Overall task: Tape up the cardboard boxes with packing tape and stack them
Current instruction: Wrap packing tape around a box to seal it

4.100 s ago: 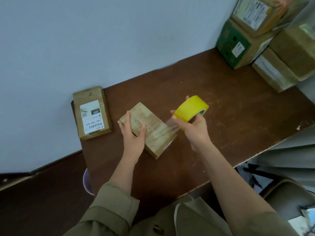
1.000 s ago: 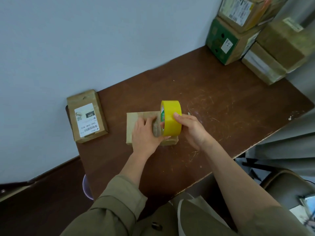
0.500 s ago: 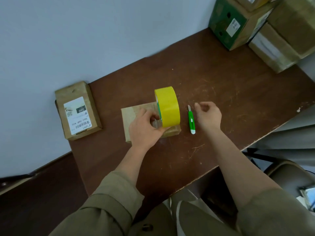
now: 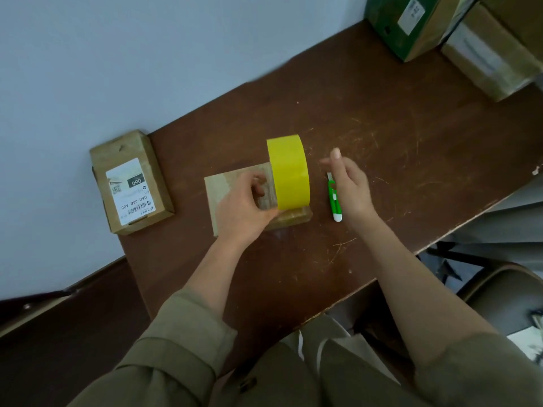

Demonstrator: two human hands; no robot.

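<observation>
Our left hand (image 4: 244, 207) grips the yellow tape roll (image 4: 289, 171) by its near side, standing it on edge on the small cardboard box (image 4: 226, 186) at the middle of the brown table (image 4: 382, 118), while our right hand (image 4: 349, 183) hovers with loose, relaxed fingers, holding nothing, just over the green utility knife (image 4: 334, 198) lying beside the box. A stack of taped boxes (image 4: 458, 33) waits at the far right corner, and a labelled box (image 4: 130, 182) sits at the left edge against the wall. We judge the step in hand to be cutting the strip: we should keep the roll pressed firmly so the tape stays taut, take the knife by its handle with the blade pointed away from the left fingers, and slice close to the roll. Whether the tape already runs down the box's right side is, we think, too hidden behind the roll to say. A slack strip may wrinkle or lift.
</observation>
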